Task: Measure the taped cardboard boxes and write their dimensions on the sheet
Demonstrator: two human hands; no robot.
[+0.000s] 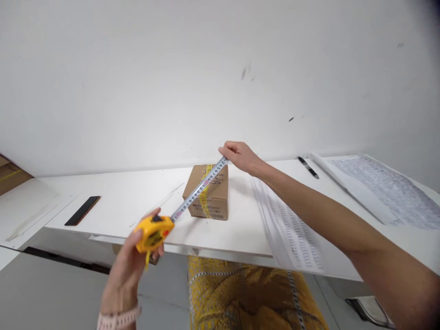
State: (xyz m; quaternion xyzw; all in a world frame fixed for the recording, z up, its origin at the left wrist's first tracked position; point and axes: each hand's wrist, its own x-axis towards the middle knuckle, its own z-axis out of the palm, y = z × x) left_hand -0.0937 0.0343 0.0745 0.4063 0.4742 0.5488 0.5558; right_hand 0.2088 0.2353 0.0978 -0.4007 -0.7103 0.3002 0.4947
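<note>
My left hand [129, 266] grips a yellow tape measure case [153, 233] in front of the white table's near edge. Its silver blade [199, 189] runs diagonally up and right, over a small cardboard box [209, 197] sealed with yellow tape. My right hand [239, 156] pinches the blade's far end just past the box's back right corner, fingers closed. The box sits on the white table [137, 201], near its middle.
A black phone [82, 210] lies flat at the table's left. Printed paper sheets [292, 229] hang over the front edge at right, larger sheets [388, 188] lie farther right, and a black pen [308, 167] rests by the wall. A cardboard box [8, 174] is at far left. Yellow patterned fabric [247, 293] is below.
</note>
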